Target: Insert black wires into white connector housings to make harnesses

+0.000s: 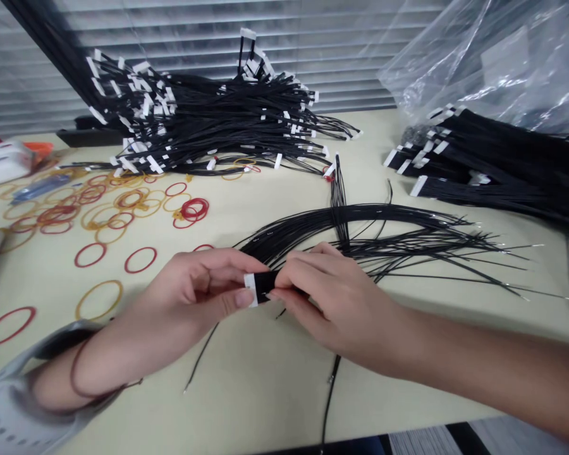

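My left hand (203, 291) pinches a white plastic connector (251, 289) between thumb and fingers. Black wires run side by side out of the connector toward the right. Close beside it, my right hand (327, 294) is closed on those black wires (266, 285), with thumb and forefinger near the connector. Behind and under the hands lies a loose bundle of black wires (408, 218) with small metal tips fanning out to the right. One black wire (332, 398) hangs down toward the table's front edge.
A tall pile of black cables with white connectors (218, 120) stands at the back. Another cable stack (502, 164) lies at the right, below a clear plastic bag (526, 69). Red and yellow rubber bands (141, 259) are scattered over the left of the table (246, 392).
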### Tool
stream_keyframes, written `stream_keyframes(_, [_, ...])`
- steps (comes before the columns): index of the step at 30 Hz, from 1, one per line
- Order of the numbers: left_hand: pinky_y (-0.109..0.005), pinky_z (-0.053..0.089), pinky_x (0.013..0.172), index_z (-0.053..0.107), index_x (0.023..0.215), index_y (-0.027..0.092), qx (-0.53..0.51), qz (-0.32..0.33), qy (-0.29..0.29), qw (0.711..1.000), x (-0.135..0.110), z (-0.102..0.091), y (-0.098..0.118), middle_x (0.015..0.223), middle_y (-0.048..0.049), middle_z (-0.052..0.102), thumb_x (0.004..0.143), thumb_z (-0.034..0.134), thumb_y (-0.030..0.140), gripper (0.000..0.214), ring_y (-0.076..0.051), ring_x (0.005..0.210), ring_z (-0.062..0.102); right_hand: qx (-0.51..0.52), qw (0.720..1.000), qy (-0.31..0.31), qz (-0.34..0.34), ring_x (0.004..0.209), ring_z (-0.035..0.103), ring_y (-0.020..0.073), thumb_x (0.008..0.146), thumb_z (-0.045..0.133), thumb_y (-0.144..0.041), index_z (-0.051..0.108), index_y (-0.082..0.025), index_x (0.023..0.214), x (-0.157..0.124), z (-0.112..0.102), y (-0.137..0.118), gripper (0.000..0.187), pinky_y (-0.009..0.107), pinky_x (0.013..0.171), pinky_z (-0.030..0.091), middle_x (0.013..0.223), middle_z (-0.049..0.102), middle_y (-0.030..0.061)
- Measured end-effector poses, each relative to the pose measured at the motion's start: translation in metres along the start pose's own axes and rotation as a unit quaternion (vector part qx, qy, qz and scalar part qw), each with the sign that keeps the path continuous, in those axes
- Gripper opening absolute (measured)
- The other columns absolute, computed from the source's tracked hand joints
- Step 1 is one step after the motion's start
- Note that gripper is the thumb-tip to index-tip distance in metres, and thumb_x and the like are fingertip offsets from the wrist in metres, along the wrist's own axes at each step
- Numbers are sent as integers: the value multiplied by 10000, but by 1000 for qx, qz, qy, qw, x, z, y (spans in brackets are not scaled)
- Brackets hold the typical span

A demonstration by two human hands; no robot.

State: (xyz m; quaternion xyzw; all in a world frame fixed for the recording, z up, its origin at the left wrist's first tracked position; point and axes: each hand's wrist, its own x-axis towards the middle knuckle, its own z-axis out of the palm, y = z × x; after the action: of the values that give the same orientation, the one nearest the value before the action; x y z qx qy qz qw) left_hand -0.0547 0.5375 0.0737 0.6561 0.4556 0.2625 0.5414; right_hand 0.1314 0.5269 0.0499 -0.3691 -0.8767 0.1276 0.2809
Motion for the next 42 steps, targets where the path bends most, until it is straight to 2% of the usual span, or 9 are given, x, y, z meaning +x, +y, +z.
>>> stream_keyframes(6, [-111,472,554,649,891,211,49,19,30,998,1,0,4,755,18,687,752,597,123,172,-85,652,609,13,999,-50,16,644,450,86,871,442,-217,499,-149,767,0,-10,3,137,253,656,291,716,524,-25])
stream_keyframes(14, [-171,460,543,637,919,182,66,2,49,997,7,-13,3,703,6,657,765,593,176,160,-108,620,581,36,998,-34,32,615,461,65,856,486,-220,518,-172,771,5,-19,14,104,230,638,321,695,545,-44])
stream_keyframes(25, [-168,428,581,610,942,197,-37,-10,115,993,15,-40,-7,716,61,604,800,572,168,150,-72,647,522,47,997,53,34,659,499,97,841,501,-218,560,-170,803,12,-28,43,84,221,589,398,732,553,9])
stream_keyframes(30, [-166,453,662,595,1035,199,-52,-4,138,989,16,-46,-8,809,40,646,821,554,205,218,-83,730,564,6,982,187,7,759,508,134,828,510,-218,600,-199,807,9,-26,33,95,285,666,427,812,521,40])
stream_keyframes(32, [-184,459,736,595,1047,197,-55,6,141,989,17,-47,-7,903,19,662,818,563,217,232,-97,806,581,34,990,135,-5,673,512,111,832,497,-245,614,-216,796,4,-21,20,125,248,578,422,756,526,19])
stream_keyframes(34, [-188,460,770,614,1017,198,-60,24,154,986,17,-48,-4,931,11,666,798,593,221,220,-99,834,587,70,997,23,-4,559,502,76,852,458,-274,596,-230,767,-1,-14,7,167,195,457,382,689,549,-22])
stream_keyframes(36, [-181,474,744,638,968,204,-59,48,174,982,15,-47,2,895,11,673,769,630,226,201,-96,803,598,68,998,-1,-1,479,476,57,862,446,-318,569,-240,789,-4,-10,0,163,164,385,342,623,542,-55])
stream_keyframes(38, [-185,490,724,652,927,210,-37,77,191,978,11,-44,13,871,7,685,745,654,229,183,-104,786,614,48,998,37,-5,531,494,58,854,461,-336,561,-249,923,-2,-10,1,149,185,476,410,792,576,-24])
stream_keyframes(42, [-230,526,705,647,863,198,17,126,198,972,-2,-31,39,855,-12,706,735,657,203,129,-150,788,648,-11,991,123,42,593,462,81,762,562,-433,340,-187,1268,18,-21,11,604,251,550,430,1116,459,101])
